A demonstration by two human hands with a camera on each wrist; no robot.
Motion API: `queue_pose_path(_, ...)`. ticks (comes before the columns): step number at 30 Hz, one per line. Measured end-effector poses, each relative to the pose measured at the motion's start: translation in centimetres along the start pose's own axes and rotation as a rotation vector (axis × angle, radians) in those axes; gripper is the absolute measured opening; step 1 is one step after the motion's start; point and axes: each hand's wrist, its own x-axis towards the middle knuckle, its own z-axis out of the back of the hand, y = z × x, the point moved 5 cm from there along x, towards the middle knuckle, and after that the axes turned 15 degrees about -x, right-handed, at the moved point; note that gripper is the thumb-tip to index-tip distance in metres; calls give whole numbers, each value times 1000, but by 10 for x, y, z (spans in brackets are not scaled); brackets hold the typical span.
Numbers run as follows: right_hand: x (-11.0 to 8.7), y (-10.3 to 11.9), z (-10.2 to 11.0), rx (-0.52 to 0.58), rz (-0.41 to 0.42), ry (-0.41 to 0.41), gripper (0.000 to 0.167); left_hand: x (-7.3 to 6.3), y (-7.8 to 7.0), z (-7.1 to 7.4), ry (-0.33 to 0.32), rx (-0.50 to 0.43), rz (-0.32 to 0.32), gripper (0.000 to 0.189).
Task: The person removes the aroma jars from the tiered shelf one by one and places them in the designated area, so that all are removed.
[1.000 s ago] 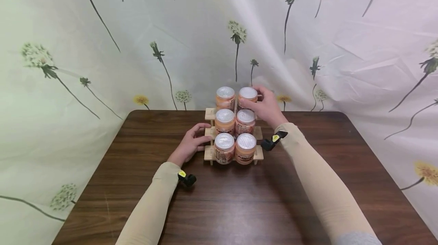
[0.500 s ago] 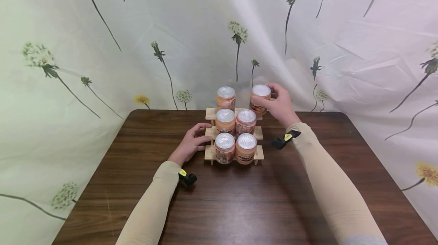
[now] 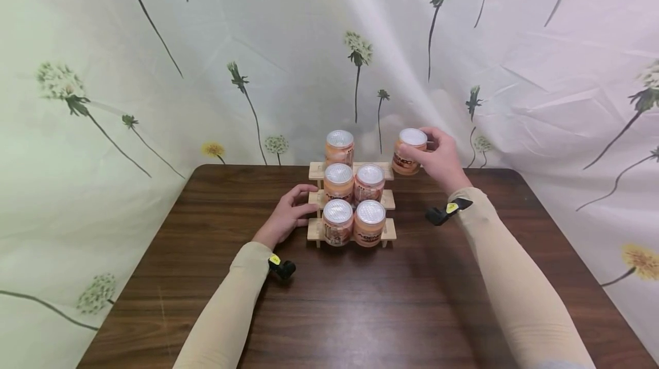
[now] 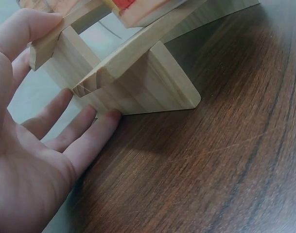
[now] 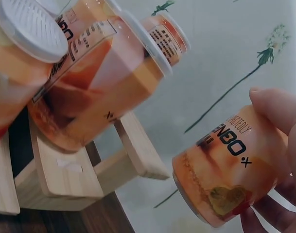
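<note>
A three-tier wooden rack [image 3: 389, 230] stands on the table. Its front and middle tiers each carry two orange jars [image 3: 368, 231] with clear ridged lids. On the back tier sits one orange jar [image 3: 340, 149], at the left. My left hand [image 3: 288, 215] holds the rack's left side: in the left wrist view, thumb and index finger straddle a slat end, and the other fingers [image 4: 96, 138] rest against the side panel [image 4: 152, 87]. My right hand [image 3: 444, 160] grips another orange jar [image 5: 230, 170] off to the right of the back tier, thumb in front, fingers behind.
A dark wood-grain table [image 3: 329, 306] lies beneath the rack. Close behind its far edge hangs a pale curtain [image 3: 288, 60] printed with dandelions. A wrist camera [image 3: 445, 211] sits on the right wrist, another wrist camera [image 3: 281, 268] on the left.
My right hand has lifted the right jar from the back tier and carried it rightward, baring that part of the slat. The left hand has stayed at the rack's side.
</note>
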Motion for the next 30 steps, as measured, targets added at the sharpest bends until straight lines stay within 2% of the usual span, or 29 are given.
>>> queue_pose_path(15, -4, -18, 5, -110, -18, -23, 63, 0, 0, 1, 3, -10, -2, 46)
queue_pose_path(22, -6, -38, -3, -142, -10, -24, 61, 1, 1, -1, 0, -14, -4, 46)
queue_pose_path(30, -14, -54, -17, -188, -32, 22, 62, 1, 1, 0, -5, -12, -2, 45)
